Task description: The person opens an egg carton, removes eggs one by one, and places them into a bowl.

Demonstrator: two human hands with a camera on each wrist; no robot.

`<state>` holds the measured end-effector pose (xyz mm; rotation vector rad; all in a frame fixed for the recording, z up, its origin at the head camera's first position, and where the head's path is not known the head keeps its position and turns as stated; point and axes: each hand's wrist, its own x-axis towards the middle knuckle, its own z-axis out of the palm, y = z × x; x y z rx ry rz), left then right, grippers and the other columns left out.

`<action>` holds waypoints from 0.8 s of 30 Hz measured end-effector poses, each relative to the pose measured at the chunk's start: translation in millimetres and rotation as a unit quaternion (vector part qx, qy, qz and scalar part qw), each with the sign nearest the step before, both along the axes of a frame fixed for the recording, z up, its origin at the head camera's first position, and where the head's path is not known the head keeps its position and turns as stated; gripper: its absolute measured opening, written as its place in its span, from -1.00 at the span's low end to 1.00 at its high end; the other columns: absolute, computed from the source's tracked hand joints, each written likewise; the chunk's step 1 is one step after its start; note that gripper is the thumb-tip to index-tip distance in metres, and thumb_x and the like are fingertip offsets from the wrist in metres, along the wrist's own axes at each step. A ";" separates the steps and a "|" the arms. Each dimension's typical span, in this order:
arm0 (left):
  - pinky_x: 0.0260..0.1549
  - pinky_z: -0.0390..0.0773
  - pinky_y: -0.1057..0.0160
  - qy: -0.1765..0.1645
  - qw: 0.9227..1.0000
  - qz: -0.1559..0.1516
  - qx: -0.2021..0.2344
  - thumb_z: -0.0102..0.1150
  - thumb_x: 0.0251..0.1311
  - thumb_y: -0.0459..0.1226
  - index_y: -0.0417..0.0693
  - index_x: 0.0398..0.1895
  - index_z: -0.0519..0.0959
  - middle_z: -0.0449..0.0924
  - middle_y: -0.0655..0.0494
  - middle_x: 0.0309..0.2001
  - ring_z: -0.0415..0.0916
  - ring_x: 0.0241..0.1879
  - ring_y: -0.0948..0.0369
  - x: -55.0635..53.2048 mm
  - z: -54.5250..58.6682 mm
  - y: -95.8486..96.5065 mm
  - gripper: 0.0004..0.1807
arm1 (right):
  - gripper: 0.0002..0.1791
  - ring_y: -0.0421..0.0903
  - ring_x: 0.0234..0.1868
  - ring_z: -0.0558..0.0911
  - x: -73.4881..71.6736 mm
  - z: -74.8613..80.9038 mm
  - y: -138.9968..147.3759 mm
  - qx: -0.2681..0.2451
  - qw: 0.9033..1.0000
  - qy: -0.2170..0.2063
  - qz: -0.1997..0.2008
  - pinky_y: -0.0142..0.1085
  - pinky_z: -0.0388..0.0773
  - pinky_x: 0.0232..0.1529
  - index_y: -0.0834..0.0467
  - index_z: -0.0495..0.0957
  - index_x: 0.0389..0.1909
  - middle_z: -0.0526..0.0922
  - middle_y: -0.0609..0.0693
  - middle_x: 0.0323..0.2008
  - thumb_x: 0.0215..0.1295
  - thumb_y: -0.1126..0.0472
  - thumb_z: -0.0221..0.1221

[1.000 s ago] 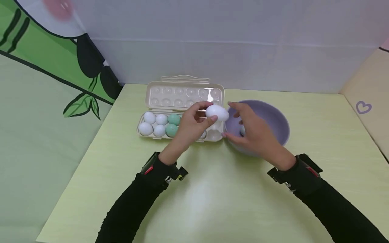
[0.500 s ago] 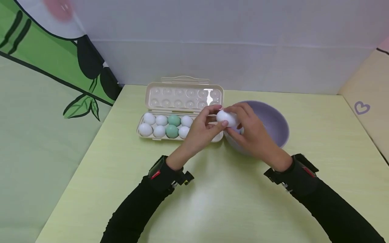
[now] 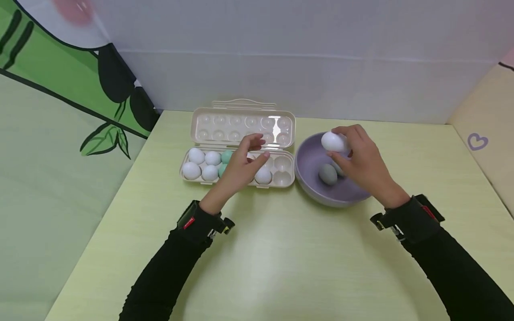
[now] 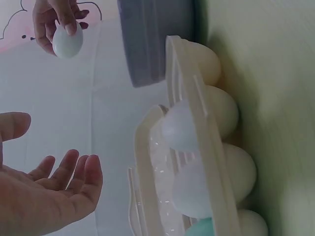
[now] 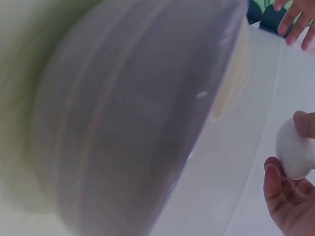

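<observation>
Between thumb and fingers, my right hand [image 3: 363,160] pinches a white egg [image 3: 334,142] above the purple bowl [image 3: 307,183]. Inside that bowl lie greyish eggs [image 3: 328,174], partly covered by the hand. My left hand [image 3: 238,167] hovers over the egg carton [image 3: 213,182], holding nothing, its fingers relaxed and spread apart from the thumb. White eggs [image 3: 191,170] fill the carton's left end, with green eggs [image 3: 226,156] beside them, partly hidden by the left hand. Another white egg [image 3: 263,175] sits right of that hand, and the cups at the right end hold no eggs.
The carton's clear-dimpled lid [image 3: 242,127] stands open behind its base. Bowl and carton are side by side on the pale wooden table [image 3: 281,258]. A light cloth wall [image 3: 305,84] runs along the back edge, and a printed panel [image 3: 482,147] stands at the right.
The white egg passed from my left hand to my right hand. My right hand carried it rightward over the bowl, while my left hand drew back left over the carton.
</observation>
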<state>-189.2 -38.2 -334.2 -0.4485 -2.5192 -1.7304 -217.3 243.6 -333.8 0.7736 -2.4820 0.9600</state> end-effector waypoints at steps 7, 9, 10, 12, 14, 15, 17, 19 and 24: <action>-0.09 0.38 0.08 -0.016 0.999 0.012 -0.039 0.01 0.22 -0.23 -0.14 0.19 0.17 0.32 -0.10 0.11 0.24 0.09 0.02 -7.5 -21.2 -14.8 -0.51 | -0.51 0.06 -0.17 0.41 -14.9 -21.9 23.0 0.036 0.999 -0.018 -0.029 0.01 0.38 -0.22 0.17 0.33 0.03 0.40 0.16 -0.14 0.05 0.27 0.25; -0.07 0.38 0.06 -0.019 0.999 0.012 -0.042 0.01 0.22 -0.24 -0.16 0.18 0.17 0.32 -0.13 0.11 0.24 0.09 -0.01 -7.4 -26.3 -17.7 -0.51 | -0.51 0.08 -0.14 0.39 -14.3 -27.3 28.5 0.047 0.998 -0.032 -0.040 0.02 0.37 -0.22 0.18 0.34 0.03 0.43 0.17 -0.13 0.06 0.25 0.25; -0.06 0.38 0.05 -0.022 0.999 0.013 -0.045 0.01 0.22 -0.24 -0.17 0.18 0.18 0.32 -0.15 0.10 0.24 0.09 -0.02 -7.3 -28.7 -18.7 -0.52 | -0.51 0.09 -0.14 0.38 -12.9 -29.8 31.4 0.051 0.997 -0.041 -0.045 0.01 0.36 -0.22 0.19 0.34 0.03 0.44 0.17 -0.14 0.05 0.25 0.25; -0.05 0.37 0.03 -0.030 0.998 0.013 -0.050 0.01 0.22 -0.25 -0.16 0.18 0.18 0.32 -0.17 0.10 0.23 0.09 -0.04 -7.5 -33.5 -21.3 -0.52 | -0.52 0.09 -0.17 0.37 -9.6 -34.3 36.7 0.059 0.995 -0.058 -0.055 -0.01 0.34 -0.24 0.21 0.37 -0.01 0.47 0.17 -0.16 0.02 0.26 0.27; -0.04 0.37 0.03 -0.038 0.998 0.013 -0.056 0.01 0.22 -0.26 -0.16 0.19 0.18 0.32 -0.17 0.10 0.24 0.10 -0.03 -7.6 -36.7 -23.6 -0.51 | -0.54 0.08 -0.20 0.36 -5.9 -38.0 41.4 0.068 0.993 -0.076 -0.062 -0.02 0.32 -0.25 0.22 0.40 -0.04 0.50 0.16 -0.19 -0.01 0.27 0.28; -0.04 0.37 0.03 -0.041 0.997 0.013 -0.059 0.01 0.22 -0.26 -0.15 0.19 0.18 0.33 -0.16 0.10 0.24 0.09 -0.03 -8.1 -38.3 -24.6 -0.52 | -0.55 0.07 -0.22 0.36 -4.2 -39.2 43.2 0.073 0.992 -0.084 -0.063 -0.03 0.32 -0.26 0.21 0.42 -0.07 0.51 0.14 -0.21 -0.03 0.27 0.28; -0.05 0.37 0.03 -0.043 0.997 0.013 -0.063 0.01 0.23 -0.26 -0.14 0.20 0.18 0.34 -0.15 0.09 0.25 0.09 -0.01 -9.3 -40.3 -26.1 -0.51 | -0.57 0.04 -0.25 0.38 -1.2 -41.0 46.0 0.088 0.989 -0.099 -0.063 -0.06 0.32 -0.28 0.18 0.44 -0.11 0.52 0.10 -0.24 -0.07 0.27 0.29; -0.04 0.37 0.02 -0.044 0.997 0.011 -0.063 0.01 0.23 -0.27 -0.15 0.21 0.17 0.34 -0.15 0.10 0.25 0.10 -0.02 -10.3 -41.0 -26.7 -0.50 | -0.59 0.02 -0.28 0.41 1.4 -42.2 48.0 0.108 0.986 -0.113 -0.054 -0.08 0.34 -0.30 0.16 0.44 -0.14 0.53 0.08 -0.26 -0.08 0.26 0.30; -0.03 0.36 -0.01 -0.053 0.997 0.009 -0.051 0.00 0.22 -0.29 -0.16 0.21 0.16 0.32 -0.15 0.12 0.24 0.11 -0.03 -11.7 -41.3 -26.4 -0.49 | -0.64 -0.06 -0.40 0.48 4.4 -42.9 50.8 0.172 0.976 -0.129 -0.024 -0.11 0.34 -0.36 0.13 0.46 -0.22 0.56 0.02 -0.36 -0.10 0.21 0.28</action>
